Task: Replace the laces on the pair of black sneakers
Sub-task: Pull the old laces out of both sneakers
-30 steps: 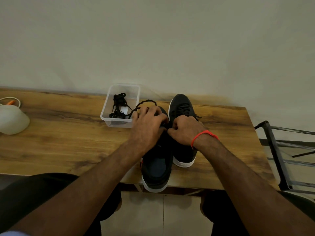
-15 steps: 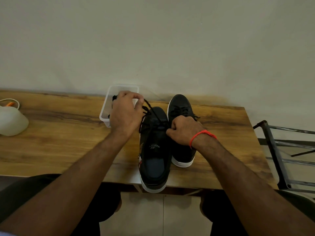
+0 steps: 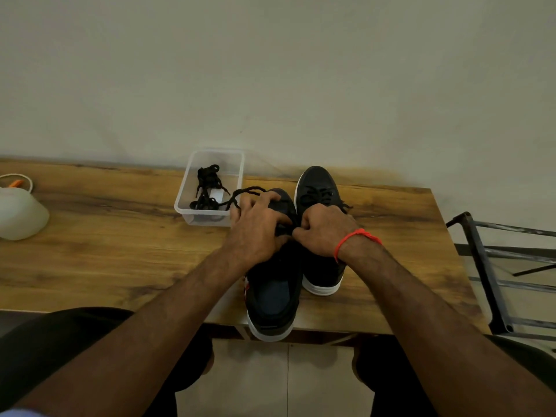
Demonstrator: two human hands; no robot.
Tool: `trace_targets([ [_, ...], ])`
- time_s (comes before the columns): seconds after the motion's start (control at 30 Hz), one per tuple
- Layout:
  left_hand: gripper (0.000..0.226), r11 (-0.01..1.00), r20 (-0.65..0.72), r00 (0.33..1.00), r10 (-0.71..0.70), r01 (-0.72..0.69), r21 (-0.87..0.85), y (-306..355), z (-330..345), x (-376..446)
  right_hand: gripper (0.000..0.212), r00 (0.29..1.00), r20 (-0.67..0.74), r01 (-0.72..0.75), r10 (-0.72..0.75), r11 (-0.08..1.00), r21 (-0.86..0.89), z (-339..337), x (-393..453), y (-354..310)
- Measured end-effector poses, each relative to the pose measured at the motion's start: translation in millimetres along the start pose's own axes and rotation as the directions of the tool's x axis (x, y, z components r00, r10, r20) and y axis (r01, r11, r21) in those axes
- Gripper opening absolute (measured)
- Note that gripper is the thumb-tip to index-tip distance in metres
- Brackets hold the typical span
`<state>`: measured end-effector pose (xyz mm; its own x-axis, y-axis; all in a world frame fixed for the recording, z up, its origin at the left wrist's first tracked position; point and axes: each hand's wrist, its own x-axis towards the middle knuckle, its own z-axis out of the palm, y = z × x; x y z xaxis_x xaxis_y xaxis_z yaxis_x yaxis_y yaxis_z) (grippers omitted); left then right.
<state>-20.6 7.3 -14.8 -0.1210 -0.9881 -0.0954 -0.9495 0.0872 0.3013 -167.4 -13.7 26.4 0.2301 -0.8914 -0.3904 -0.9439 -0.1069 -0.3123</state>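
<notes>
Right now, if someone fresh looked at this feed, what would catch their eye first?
Two hands meeting mid-table over the near black sneaker: the left hand and right hand both work at its lacing area. A loose black lace loops from the left hand toward the clear plastic tub of spare laces just behind. The second sneaker stands right of the first.

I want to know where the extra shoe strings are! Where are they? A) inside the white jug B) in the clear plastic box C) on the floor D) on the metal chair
B: a bundle of black laces lies inside the clear plastic box on the wooden table, left of the sneakers.
</notes>
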Motion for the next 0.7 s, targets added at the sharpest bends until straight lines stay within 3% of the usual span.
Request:
trace_targets([
  [0.13,0.023,0.991,-0.05,0.997,-0.066,0.06,-0.118,-2,2,1,0.022,1.0,-0.001,-0.004,0.004,1.0,-0.003,-1,-1,-1],
  [0.23,0.015,0.926,-0.177,0.964,-0.197,0.124,-0.357,-8,-9,6,0.022,1.0,0.005,-0.002,0.002,1.0,0.004,-1,-1,0],
  [0.33,0.006,0.703,-0.313,0.834,-0.455,0.12,-0.701,-17,-29,15,0.024,1.0,0.014,-0.006,0.006,1.0,0.019,-2,-2,0],
  [0.4,0.006,0.526,-0.28,0.746,-0.605,0.11,-0.843,-25,-39,16,0.022,1.0,0.016,-0.007,0.007,1.0,0.014,-2,-2,1],
  [0.43,0.016,0.528,-0.286,0.73,-0.621,0.12,-0.841,-32,-39,18,0.022,1.0,0.016,-0.007,0.007,1.0,0.01,-3,-3,0],
  [0.47,0.033,0.615,-0.318,0.742,-0.591,0.159,-0.772,-37,-37,18,0.021,1.0,0.017,-0.007,0.007,1.0,0.004,-3,-3,0],
  [0.53,0.055,0.832,-0.361,0.831,-0.422,0.197,-0.519,-35,-30,15,0.02,1.0,0.014,-0.008,0.009,1.0,-0.006,-3,-4,-2],
  [0.63,0.042,0.979,-0.397,0.914,-0.089,0.006,-0.204,-12,-25,7,0.02,1.0,0.008,-0.011,0.011,1.0,-0.013,-3,-5,-2],
  [0.7,0.028,0.996,-0.269,0.962,0.054,-0.072,-0.059,-3,-18,3,0.019,1.0,0.011,-0.011,0.011,1.0,-0.015,-3,-5,-1],
])
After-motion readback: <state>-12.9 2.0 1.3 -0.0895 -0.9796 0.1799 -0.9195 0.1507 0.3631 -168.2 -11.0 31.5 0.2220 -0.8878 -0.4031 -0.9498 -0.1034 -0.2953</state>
